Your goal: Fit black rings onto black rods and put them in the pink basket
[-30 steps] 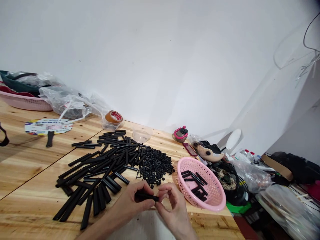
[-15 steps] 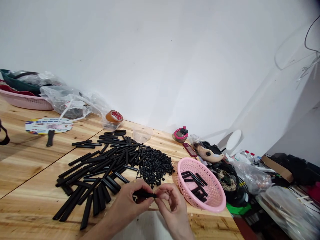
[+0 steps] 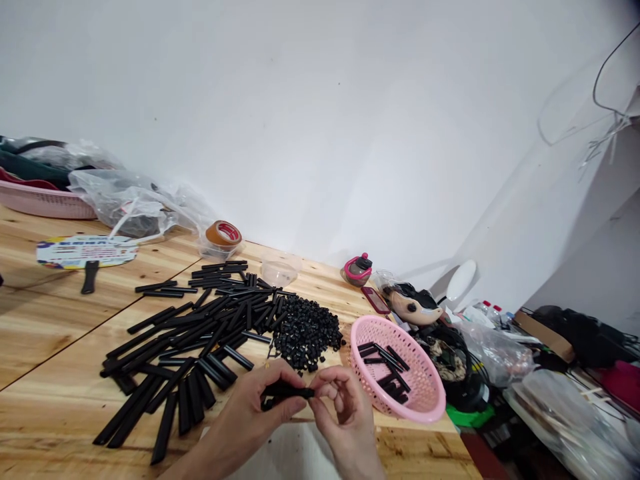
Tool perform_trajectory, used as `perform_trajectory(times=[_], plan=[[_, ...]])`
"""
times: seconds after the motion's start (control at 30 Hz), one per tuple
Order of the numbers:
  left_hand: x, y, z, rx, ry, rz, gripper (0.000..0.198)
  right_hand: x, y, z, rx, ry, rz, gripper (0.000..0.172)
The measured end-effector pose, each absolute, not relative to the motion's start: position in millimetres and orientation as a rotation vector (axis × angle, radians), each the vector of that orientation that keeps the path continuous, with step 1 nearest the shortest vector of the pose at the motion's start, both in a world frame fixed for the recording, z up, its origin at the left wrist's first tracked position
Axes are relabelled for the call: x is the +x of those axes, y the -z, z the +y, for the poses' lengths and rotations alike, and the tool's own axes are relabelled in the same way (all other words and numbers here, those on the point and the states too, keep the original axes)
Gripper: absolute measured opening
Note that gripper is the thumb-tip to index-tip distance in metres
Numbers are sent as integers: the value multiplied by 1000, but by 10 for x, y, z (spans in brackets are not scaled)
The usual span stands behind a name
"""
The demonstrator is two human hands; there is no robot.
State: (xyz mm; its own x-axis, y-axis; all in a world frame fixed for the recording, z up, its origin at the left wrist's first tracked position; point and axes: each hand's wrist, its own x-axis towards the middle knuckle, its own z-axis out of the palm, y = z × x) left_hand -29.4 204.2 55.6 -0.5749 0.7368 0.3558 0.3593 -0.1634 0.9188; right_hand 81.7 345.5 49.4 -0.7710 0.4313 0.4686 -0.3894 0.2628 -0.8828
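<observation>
My left hand [image 3: 255, 407] is closed around a black tube [image 3: 285, 390], its thumb and fingers pressed along the tube's length. Another dark piece shows beneath it in the same palm. At the tube's right end, my right hand [image 3: 345, 413] pinches with thumb and forefinger; any small part between those fingertips is hidden. Beyond my hands lies a heap of small black pieces [image 3: 307, 333], like little caps. Many loose black tubes [image 3: 200, 327] are spread to its left. A pink basket [image 3: 435, 393] on the right contains several black tubes.
A roll of brown tape [image 3: 223, 233], a clear bowl [image 3: 279, 272] and a pink-handled bottle [image 3: 358, 270] stand along the wall. A hand fan [image 3: 87, 252] lies at left, near plastic bags [image 3: 120, 200]. Bags and clutter fill the right side.
The view has shifted slightly, so the table's things appear a little further left. Both hands keep their hold at the tube, with hardly any visible movement.
</observation>
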Motion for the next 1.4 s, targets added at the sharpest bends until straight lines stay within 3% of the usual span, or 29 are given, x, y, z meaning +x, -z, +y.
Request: perform_trajectory(times=[0.7, 1.1, 1.4], plan=[[-289, -562, 2080, 1073, -1823, 1540, 38, 819, -545, 3442, -93, -1553, -1858, 25], [-318, -493, 2121, 1061, -1834, 1543, 40, 806, -565, 3451, -100, -1588, -1838, 23], [-287, -575, 2072, 1143, -1765, 1704, 26, 854, -600, 3465, -153, -1576, -1882, 21]])
